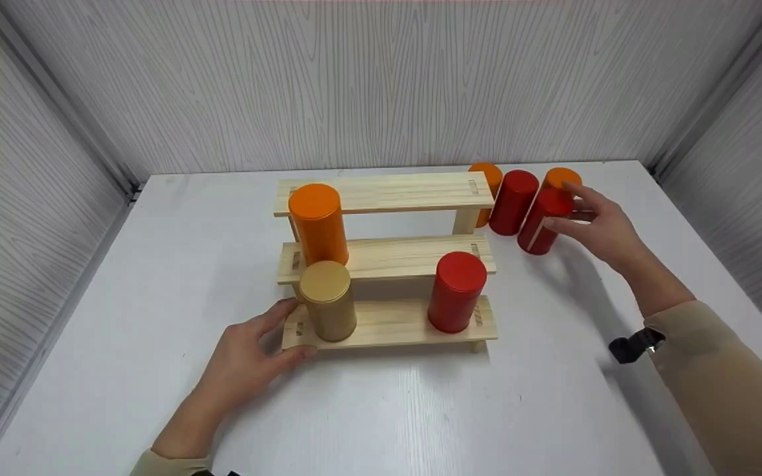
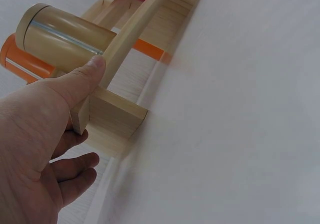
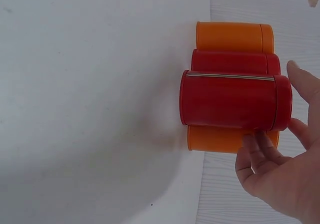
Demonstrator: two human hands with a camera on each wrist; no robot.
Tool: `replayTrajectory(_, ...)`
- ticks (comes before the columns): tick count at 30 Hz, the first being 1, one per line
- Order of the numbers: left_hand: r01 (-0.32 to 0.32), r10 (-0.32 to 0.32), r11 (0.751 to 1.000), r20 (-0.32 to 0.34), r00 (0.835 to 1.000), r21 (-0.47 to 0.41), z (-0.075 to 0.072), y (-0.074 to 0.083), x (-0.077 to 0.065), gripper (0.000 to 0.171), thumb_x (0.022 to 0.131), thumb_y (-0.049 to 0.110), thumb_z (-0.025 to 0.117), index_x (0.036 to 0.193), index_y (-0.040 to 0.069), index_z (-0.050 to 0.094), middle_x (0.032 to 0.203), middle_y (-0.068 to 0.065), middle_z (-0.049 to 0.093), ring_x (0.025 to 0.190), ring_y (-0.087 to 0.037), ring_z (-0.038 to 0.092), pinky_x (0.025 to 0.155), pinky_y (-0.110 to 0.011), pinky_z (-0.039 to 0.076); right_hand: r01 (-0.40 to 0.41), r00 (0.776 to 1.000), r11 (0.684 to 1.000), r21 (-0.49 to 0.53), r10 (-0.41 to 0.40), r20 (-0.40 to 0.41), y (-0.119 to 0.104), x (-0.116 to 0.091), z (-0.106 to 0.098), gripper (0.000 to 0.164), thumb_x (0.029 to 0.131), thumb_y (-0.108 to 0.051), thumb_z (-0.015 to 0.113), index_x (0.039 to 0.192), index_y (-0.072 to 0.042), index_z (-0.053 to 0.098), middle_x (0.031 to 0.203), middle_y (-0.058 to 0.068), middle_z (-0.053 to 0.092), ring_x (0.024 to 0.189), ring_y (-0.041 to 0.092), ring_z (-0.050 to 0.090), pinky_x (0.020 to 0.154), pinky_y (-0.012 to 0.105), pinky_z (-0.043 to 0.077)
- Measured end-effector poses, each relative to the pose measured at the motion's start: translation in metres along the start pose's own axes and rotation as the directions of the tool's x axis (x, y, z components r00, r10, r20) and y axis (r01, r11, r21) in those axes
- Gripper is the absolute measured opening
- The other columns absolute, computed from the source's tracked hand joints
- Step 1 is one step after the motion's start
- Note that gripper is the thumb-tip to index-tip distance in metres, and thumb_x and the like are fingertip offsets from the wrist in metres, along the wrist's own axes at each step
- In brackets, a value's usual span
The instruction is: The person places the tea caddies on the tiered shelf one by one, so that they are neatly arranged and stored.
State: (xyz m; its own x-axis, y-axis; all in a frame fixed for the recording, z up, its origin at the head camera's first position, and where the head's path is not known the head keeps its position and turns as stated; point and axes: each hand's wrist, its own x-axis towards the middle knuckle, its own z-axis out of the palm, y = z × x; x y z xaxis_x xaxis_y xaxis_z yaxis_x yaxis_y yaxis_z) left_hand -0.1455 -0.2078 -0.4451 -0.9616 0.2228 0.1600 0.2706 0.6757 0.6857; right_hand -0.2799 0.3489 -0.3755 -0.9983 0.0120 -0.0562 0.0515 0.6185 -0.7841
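A three-tier wooden rack (image 1: 394, 324) stands on the white table, and my left hand (image 1: 245, 360) grips the left end of its lowest shelf. The thumb lies at the shelf's front edge, beside a gold canister (image 1: 331, 311). To the right on that shelf is a red canister (image 1: 457, 297); an orange canister (image 1: 321, 231) stands on the middle shelf's left end. Beyond the rack, my right hand (image 1: 602, 225) reaches around another red canister (image 3: 227, 102) with spread fingers. In the right wrist view the thumb is apart from its lid, and the fingertips are at its side.
Close around the right hand's canister stand a second red canister (image 1: 514, 201) and an orange one (image 1: 559, 177). Another orange canister (image 1: 487, 175) is partly hidden behind the rack's right end. Pale wood-grain panels (image 1: 381, 86) enclose the table at the back and sides.
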Motion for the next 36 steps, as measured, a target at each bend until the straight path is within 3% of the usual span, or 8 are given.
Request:
replayTrajectory(7,-0.001,0.001,1.000,0.000,1.000,-0.008,0.0001,-0.0003,0.0002,0.081,0.083,0.052,0.090,0.153,0.022,0.060,0.150,-0.001,0.061,0.138,-0.031,0.059,0.115,-0.056,0.046,-0.008,0.999,1.000,-0.015,0.009,0.047,0.0015,0.0039,0.0027,0.097,0.096,-0.052,0.076,0.172,-0.024,0.022,0.161,0.016,0.042,0.143,0.038,0.043,0.112,0.055,0.048)
replayTrajectory(22,0.009,-0.009,1.000,0.011,1.000,-0.001,-0.0009,0.0013,0.0004,0.080,0.083,0.052,0.089,0.152,0.022,0.061,0.151,-0.004,0.061,0.137,-0.033,0.059,0.114,-0.058,0.047,-0.020,1.000,1.000,-0.011,0.020,-0.004,0.0016,0.0041,0.0071,0.088,0.094,-0.056,0.077,0.167,-0.026,0.036,0.152,0.018,0.050,0.135,0.036,0.049,0.107,0.051,0.051)
replayTrajectory(31,0.000,0.000,1.000,0.007,1.000,-0.017,0.0004,-0.0005,-0.0004,0.081,0.084,0.051,0.089,0.153,0.022,0.060,0.151,0.000,0.061,0.138,-0.031,0.059,0.116,-0.056,0.046,0.008,1.000,1.000,-0.006,-0.008,-0.021,0.0027,0.0019,0.0084,0.080,0.095,-0.053,0.077,0.162,-0.024,0.045,0.154,0.010,0.051,0.138,0.033,0.050,0.105,0.045,0.053)
replayTrajectory(36,0.015,-0.015,0.999,0.009,1.000,-0.032,-0.0004,0.0008,-0.0009,0.081,0.084,0.053,0.088,0.153,0.022,0.060,0.151,-0.001,0.061,0.138,-0.032,0.058,0.116,-0.057,0.045,0.015,1.000,1.000,-0.016,-0.015,-0.019,0.0008,0.0020,0.0081,0.080,0.095,-0.053,0.078,0.162,-0.023,0.046,0.154,0.010,0.052,0.138,0.034,0.050,0.107,0.049,0.053)
